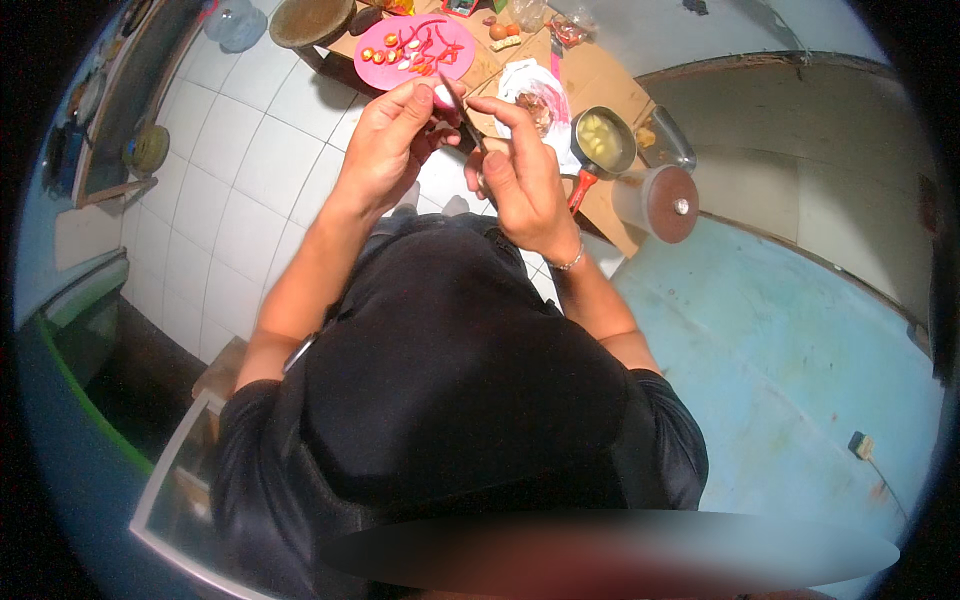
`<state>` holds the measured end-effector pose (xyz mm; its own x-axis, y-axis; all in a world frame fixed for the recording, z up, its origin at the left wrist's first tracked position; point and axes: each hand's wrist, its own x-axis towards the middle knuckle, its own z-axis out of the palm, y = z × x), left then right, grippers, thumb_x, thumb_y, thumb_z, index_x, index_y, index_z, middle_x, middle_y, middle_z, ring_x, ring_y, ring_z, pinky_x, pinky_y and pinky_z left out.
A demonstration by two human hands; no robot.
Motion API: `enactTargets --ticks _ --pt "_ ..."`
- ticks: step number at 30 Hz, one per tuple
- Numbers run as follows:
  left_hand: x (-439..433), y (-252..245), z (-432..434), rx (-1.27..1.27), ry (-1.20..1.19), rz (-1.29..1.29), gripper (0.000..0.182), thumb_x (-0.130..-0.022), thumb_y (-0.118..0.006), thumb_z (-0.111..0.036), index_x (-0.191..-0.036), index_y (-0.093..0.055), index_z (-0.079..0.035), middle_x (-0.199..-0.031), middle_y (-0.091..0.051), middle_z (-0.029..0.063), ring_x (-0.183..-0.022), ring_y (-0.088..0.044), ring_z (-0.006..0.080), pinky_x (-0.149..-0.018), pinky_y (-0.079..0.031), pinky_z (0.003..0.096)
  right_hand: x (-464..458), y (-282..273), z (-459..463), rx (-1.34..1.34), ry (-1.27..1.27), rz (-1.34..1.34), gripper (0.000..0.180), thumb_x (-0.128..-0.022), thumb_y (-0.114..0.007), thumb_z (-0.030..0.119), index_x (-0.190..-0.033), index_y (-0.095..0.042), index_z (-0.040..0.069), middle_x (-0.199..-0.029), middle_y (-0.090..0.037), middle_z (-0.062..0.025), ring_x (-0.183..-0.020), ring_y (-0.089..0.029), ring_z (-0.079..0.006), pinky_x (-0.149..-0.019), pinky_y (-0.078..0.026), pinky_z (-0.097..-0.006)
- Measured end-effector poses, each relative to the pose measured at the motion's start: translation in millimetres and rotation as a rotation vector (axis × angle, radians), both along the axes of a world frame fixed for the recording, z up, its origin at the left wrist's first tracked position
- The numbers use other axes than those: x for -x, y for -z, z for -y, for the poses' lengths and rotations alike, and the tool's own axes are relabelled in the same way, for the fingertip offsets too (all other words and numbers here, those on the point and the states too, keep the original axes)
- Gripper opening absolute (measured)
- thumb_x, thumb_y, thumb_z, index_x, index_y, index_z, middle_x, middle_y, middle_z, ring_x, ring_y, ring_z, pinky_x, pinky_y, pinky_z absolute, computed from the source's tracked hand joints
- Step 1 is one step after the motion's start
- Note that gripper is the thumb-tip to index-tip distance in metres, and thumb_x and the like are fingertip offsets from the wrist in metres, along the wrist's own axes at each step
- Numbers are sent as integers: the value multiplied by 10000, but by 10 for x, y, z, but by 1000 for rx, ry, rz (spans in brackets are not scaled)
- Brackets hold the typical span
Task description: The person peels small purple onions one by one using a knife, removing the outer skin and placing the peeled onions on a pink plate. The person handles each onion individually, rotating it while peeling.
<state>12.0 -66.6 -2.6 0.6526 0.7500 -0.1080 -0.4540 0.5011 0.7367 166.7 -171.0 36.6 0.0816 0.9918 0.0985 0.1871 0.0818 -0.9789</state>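
Between the fingers and thumb of my left hand (394,142) is a small purple-and-white shallot (445,99). My right hand (517,169) grips a knife by its handle, its forefinger stretched out. The dark knife blade (459,105) points up and away, against or just beside the shallot; exact contact cannot be told. Beyond my left hand lies a pink plate (375,73) with red chillies (426,46), cut tomato pieces (391,39) and pale peeled cloves. A white plastic bag (517,75) holding brownish skins or bulbs lies beyond my right hand.
A saucepan (622,161) with pale yellow chunks in liquid stands right, its red handle (580,193) towards me. Beside it is a container with a brown lid (673,204). A stone mortar (311,22) sits at the far left; eggs (498,31) lie at the back.
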Motion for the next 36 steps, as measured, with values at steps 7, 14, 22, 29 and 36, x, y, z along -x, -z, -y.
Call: enactTargets --ticks 7,14,22,29,36 --pt "120 -248 -27 -196 -78 66 237 -1014 -616 -175 -1162 -646 8 -948 -702 76 -768 -659 109 -640 -535 228 261 -159 21 -189 69 138 486 -1054 -486 311 -1414 -392 -1 -664 -608 -64 -588 -537 -118 -593 -436 -267" --pt "186 -339 -33 -301 -173 -14 201 -968 -663 -71 -1127 -666 51 -952 -743 138 -819 -722 162 -642 -600 275 282 -249 21 -176 86 196 432 -1013 -534 161 -1394 -421 -10 -1138 -685 -265 -992 -717 -394 -836 -561 -408" --pt "278 -349 -64 -414 -176 -54 223 -940 -695 -54 -1145 -691 32 -978 -751 129 -853 -728 169 -677 -610 281 386 -244 -17 -229 80 201 433 -1054 -482 249 -1420 -408 31 -690 -629 -70 -601 -554 -119 -607 -445 -263" --pt "335 -436 -48 -438 -194 -85 218 -919 -732 -86 -1106 -714 24 -906 -756 112 -810 -731 157 -667 -597 259 403 -289 9 -187 42 84 453 -1065 -463 277 -1440 -402 31 -765 -632 -55 -635 -562 -110 -605 -440 -245" --pt "354 -498 -12 -467 -229 -115 220 -899 -756 -89 -1079 -720 33 -884 -755 117 -784 -731 152 -649 -594 247 410 -291 44 -91 -8 -106 475 -1074 -447 303 -1457 -381 28 -1011 -587 -96 -690 -553 -110 -600 -435 -244"
